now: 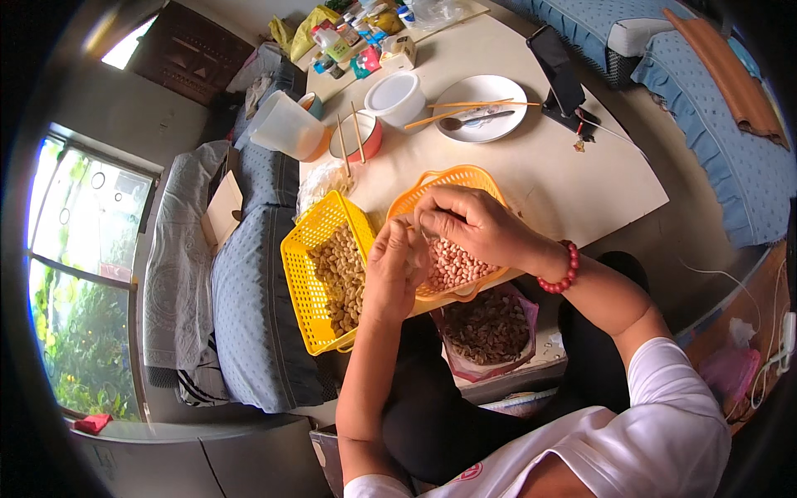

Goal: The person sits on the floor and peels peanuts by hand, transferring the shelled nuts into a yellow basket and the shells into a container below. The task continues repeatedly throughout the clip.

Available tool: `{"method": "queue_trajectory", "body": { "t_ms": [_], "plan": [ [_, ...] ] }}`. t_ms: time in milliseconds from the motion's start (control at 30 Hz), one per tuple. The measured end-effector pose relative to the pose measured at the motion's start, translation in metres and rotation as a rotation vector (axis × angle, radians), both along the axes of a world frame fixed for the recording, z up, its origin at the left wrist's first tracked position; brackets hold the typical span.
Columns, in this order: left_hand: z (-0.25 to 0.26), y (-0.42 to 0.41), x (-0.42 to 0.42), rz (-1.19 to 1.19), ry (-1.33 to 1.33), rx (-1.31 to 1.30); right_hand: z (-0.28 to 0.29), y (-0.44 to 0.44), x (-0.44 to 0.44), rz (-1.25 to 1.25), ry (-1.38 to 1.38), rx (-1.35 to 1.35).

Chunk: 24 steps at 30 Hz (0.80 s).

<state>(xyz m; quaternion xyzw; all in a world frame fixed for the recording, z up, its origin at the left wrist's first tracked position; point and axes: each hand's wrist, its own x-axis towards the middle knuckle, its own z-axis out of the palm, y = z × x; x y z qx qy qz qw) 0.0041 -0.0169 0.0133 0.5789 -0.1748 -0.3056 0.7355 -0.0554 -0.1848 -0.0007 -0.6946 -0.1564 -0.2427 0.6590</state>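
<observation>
My left hand (392, 267) and my right hand (476, 224) meet fingertip to fingertip over the front of an orange plastic basket (466, 177). Their fingers are curled and slightly blurred, so anything pinched between them cannot be made out. Pink shelled peanut kernels (459, 264) lie in that basket. To its left, beside my left hand, a yellow perforated plastic basket (304, 289) holds unshelled peanuts (339, 274). Below the table edge, between my knees, a pink plastic bag (531, 330) contains brown peanut shells (489, 324). A red bead bracelet (565, 271) circles my right wrist.
Behind the baskets on the table (598, 199) are a red bowl (372, 131) with chopsticks, a translucent pitcher (283, 124), a lidded tub (395, 99), a white plate (504, 127) with chopsticks and a spoon, and a phone on a stand (560, 78). Blue-covered sofas (255, 311) flank it.
</observation>
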Motion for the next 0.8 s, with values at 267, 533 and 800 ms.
{"method": "queue_trajectory", "body": {
  "t_ms": [267, 533, 800],
  "plan": [
    [-0.011, 0.013, 0.021, -0.029, 0.299, -0.192, 0.017, 0.011, -0.037, 0.474, 0.086, -0.613],
    [-0.014, 0.018, 0.026, -0.089, 0.315, -0.219, 0.013, 0.009, -0.029, 0.536, -0.007, -0.467],
    [-0.015, 0.013, 0.020, 0.013, 0.321, -0.159, 0.008, 0.018, -0.032, 0.626, 0.054, -0.566]
  ]
}}
